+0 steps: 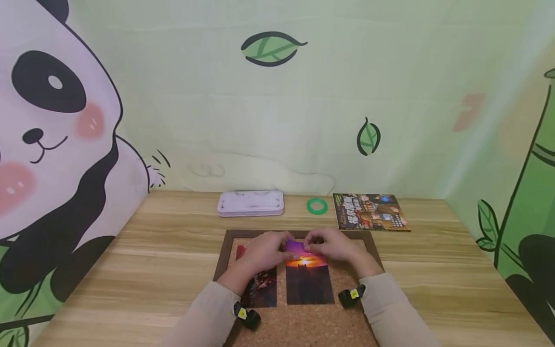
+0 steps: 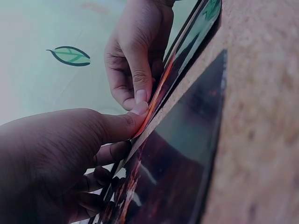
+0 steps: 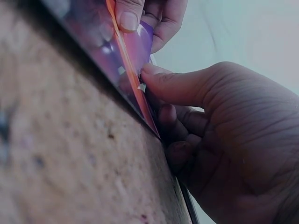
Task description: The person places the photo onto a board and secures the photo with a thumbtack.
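A sunset photo, purple and orange above and dark below, lies against a brown-framed corkboard. My left hand pinches the photo's upper left edge between thumb and fingers. At its upper right, my right hand pinches the same photo, as the right wrist view also shows with the thumb on the purple part. The top edge looks slightly lifted and bent. To the left is a second, dark photo with reddish patches, partly hidden under my left hand and forearm. Any pin or tape under the fingertips is hidden.
Behind the board, a white pencil case, a green tape roll and a comic-style book lie on the wooden table. A green printed cloth with a panda hangs beyond the table's far edge.
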### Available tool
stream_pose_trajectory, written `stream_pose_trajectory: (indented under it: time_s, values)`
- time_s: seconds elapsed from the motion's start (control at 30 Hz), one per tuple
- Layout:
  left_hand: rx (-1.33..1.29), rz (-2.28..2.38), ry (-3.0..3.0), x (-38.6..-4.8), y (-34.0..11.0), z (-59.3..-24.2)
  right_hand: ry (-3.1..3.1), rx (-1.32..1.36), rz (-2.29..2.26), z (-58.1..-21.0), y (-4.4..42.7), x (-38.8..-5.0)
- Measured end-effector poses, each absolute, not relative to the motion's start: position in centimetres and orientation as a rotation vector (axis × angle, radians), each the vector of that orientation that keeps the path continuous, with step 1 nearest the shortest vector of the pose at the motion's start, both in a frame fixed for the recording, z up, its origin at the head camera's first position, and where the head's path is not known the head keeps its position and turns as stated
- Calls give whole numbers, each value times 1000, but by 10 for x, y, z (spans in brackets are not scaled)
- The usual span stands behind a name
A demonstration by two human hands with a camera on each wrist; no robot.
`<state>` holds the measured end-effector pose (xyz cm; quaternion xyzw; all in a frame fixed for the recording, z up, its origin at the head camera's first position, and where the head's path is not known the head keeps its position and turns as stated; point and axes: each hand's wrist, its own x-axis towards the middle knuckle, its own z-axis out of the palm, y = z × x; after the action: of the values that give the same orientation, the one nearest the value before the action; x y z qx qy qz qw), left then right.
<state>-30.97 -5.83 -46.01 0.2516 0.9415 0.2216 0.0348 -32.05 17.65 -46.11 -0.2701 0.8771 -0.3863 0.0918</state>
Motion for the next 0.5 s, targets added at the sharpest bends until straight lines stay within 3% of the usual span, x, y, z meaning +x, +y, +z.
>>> stream_pose_trajectory:
  time_s: [0.5]
  values:
    - [805, 682, 2908, -310, -58, -460, 2586, -723, -1225, -462, 178, -320]
